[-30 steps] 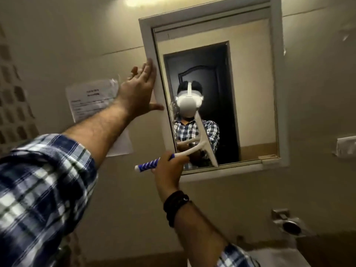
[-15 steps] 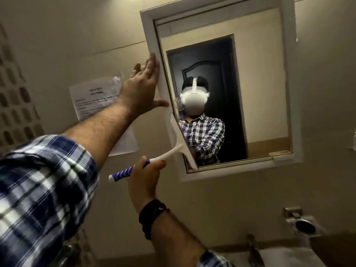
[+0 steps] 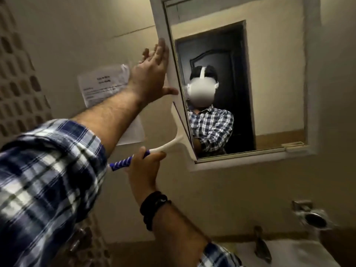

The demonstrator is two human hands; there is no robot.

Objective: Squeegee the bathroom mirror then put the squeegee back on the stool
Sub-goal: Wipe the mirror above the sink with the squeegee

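Note:
The white-framed bathroom mirror [image 3: 273,78] hangs on the beige wall, upper right. My right hand [image 3: 144,166] grips the blue-and-white striped handle of the white squeegee [image 3: 180,130]. Its blade stands almost upright at the mirror's lower left edge, against the frame. My left hand [image 3: 152,74] is flat and open, fingers together, pressed on the mirror's left frame above the blade. The stool is out of view.
A paper notice [image 3: 104,85] is stuck to the wall left of the mirror. A white sink [image 3: 300,253] with a tap [image 3: 260,243] sits at the bottom right, a metal soap holder [image 3: 312,216] above it. A patterned tile wall [image 3: 17,83] runs down the left.
The squeegee blade has travelled left across the lower glass, from the middle to the mirror's left edge. The view has shifted closer and leftward. My left hand stays on the frame.

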